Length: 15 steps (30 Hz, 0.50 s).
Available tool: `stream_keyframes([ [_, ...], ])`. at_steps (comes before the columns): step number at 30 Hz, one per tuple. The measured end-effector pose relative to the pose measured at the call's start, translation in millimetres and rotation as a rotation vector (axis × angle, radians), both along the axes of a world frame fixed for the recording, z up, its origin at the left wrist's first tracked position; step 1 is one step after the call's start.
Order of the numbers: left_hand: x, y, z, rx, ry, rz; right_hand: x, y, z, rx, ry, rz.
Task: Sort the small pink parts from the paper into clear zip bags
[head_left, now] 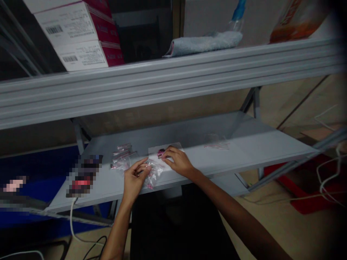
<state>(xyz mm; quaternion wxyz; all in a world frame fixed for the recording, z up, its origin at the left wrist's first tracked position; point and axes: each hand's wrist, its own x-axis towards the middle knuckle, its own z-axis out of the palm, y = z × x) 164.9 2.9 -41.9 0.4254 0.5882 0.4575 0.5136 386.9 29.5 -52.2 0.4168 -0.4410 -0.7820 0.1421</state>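
My left hand (135, 178) is curled round a clear plastic bag (153, 173) with small pink pieces in it, near the front edge of a grey shelf (244, 142). My right hand (177, 160) rests just behind it, fingers pinched on a small pink and dark item (161, 153) lying on a clear packet (166, 148). A small heap of similar clear packets with pink pieces (123, 156) lies to the left of my hands.
A blurred dark device (84, 175) with a white cable sits at the shelf's left. An empty clear bag (218, 143) lies to the right. Above, a thick aluminium rail (173, 77) carries stacked white and magenta boxes (78, 34) and a folded grey cloth (203, 43). White cables (329, 173) hang at right.
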Motion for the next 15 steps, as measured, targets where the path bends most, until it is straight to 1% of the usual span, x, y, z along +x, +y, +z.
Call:
stream_keyframes([
  [2, 0, 0, 0.2, -0.004, 0.045, 0.002, -2, -2, 5.3, -0.015, 0.151, 0.128],
  [4, 1, -1, 1.0, -0.005, 0.092, 0.001, -4, -5, 9.9, -0.06, 0.224, 0.209],
  [6, 2, -2, 2.1, 0.007, 0.134, -0.003, -6, -8, 11.9, -0.085, 0.222, 0.241],
  [9, 2, -3, 3.6, 0.032, 0.159, -0.004, -7, -8, 9.8, -0.074, 0.191, 0.278],
  [11, 3, -3, 3.7, 0.03, 0.15, 0.004, -7, -6, 6.9, -0.041, 0.172, 0.211],
  [13, 2, -2, 2.9, 0.021, 0.137, 0.008, -7, -3, 4.1, 0.0, 0.114, 0.058],
  [15, 2, -2, 1.4, 0.017, 0.124, 0.004, -8, -1, 1.5, 0.017, -0.008, -0.073],
])
